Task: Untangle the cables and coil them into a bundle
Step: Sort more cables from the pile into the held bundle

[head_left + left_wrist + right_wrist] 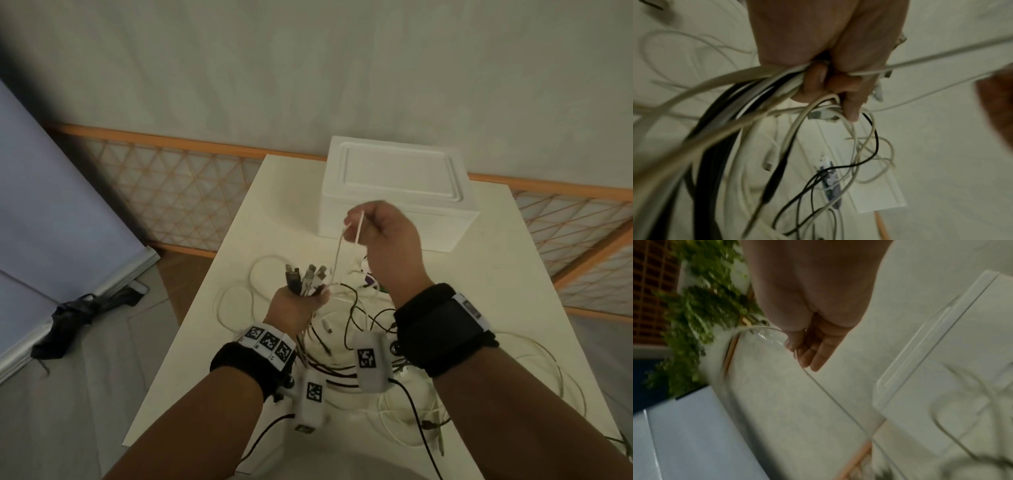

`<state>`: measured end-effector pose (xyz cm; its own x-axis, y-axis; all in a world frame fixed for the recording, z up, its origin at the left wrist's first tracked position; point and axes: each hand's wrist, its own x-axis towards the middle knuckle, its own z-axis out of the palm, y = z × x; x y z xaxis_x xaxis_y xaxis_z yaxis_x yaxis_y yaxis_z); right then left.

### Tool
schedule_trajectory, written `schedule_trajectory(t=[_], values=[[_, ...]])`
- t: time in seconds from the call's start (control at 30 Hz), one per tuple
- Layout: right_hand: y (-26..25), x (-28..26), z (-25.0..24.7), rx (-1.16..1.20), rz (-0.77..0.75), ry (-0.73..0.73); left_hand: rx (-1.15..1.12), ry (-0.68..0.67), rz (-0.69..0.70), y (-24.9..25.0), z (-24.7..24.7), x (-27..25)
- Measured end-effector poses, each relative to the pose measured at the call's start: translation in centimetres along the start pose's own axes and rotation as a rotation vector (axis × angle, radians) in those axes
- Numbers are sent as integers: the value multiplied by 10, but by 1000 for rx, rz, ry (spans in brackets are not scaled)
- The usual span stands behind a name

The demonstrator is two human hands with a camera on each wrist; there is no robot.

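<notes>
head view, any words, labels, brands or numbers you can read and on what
No readable text in any view.
Wristband tags: black-and-white square code patterns only; tiny marks beneath them too small to read.
White wrist camera housings: one code pattern each, no letters.
White foam box: plain, unmarked.

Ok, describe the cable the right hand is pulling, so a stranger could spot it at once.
Start at the white foam box at the table's far end. Just in front of it the raised right hand pinches one thin white cable. Unlike the loose tangle on the table, it runs taut down to the connector bunch gripped by the left hand.
</notes>
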<state>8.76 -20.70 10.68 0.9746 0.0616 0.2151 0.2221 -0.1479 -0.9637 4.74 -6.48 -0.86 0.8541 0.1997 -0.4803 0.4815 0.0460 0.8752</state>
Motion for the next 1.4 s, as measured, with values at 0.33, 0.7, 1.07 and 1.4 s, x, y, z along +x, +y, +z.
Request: schedule_trajectory(t=[0.33, 0.7, 1.07, 1.4], values=[[28, 0, -8, -73, 178, -216, -47, 112, -55, 5, -16, 6], [59, -21, 0, -667, 327, -357, -263, 67, -10, 14, -14, -3], [29, -9, -37, -315, 372, -231, -341, 151, -72, 12, -29, 14], [-22, -13, -52, 255, -241, 448, -120, 340, -228, -2, -46, 27]])
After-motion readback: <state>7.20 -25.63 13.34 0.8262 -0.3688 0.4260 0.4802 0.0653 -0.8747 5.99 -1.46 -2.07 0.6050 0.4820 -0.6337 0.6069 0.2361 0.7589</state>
